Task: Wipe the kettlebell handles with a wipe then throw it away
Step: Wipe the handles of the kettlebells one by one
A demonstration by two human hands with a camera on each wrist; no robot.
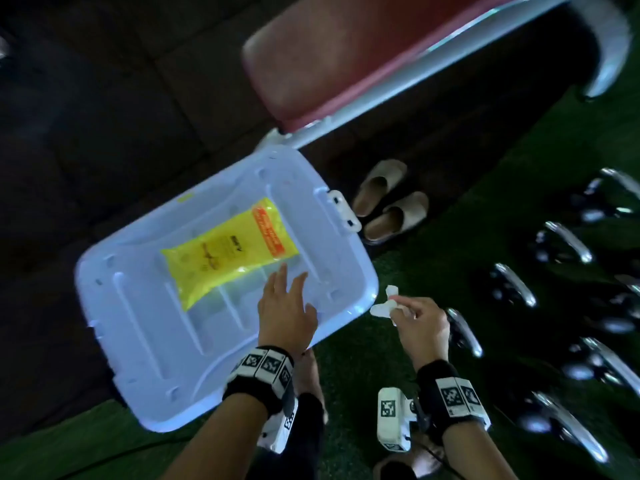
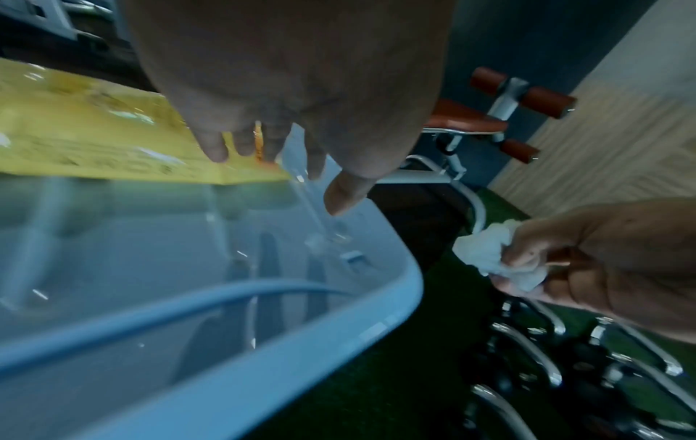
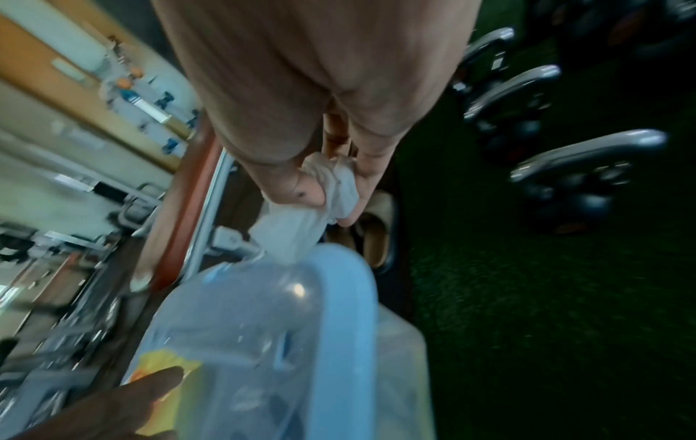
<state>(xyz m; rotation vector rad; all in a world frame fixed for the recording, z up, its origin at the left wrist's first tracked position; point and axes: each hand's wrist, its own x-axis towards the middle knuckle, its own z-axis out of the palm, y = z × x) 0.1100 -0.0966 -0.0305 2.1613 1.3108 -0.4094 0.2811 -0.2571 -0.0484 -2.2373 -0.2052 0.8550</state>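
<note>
At frame centre the right hand [image 1: 420,325] pinches a crumpled wipe [image 1: 385,304], the left hand [image 1: 285,308] spread flat, so disposal seems left.

Dark print and an orange strip of lettering on the yellow wipe pack [image 1: 228,249], too blurred to read. Square black-and-white coded tags on both wristbands [image 1: 268,363], carrying no letters. No readable text elsewhere.
</note>
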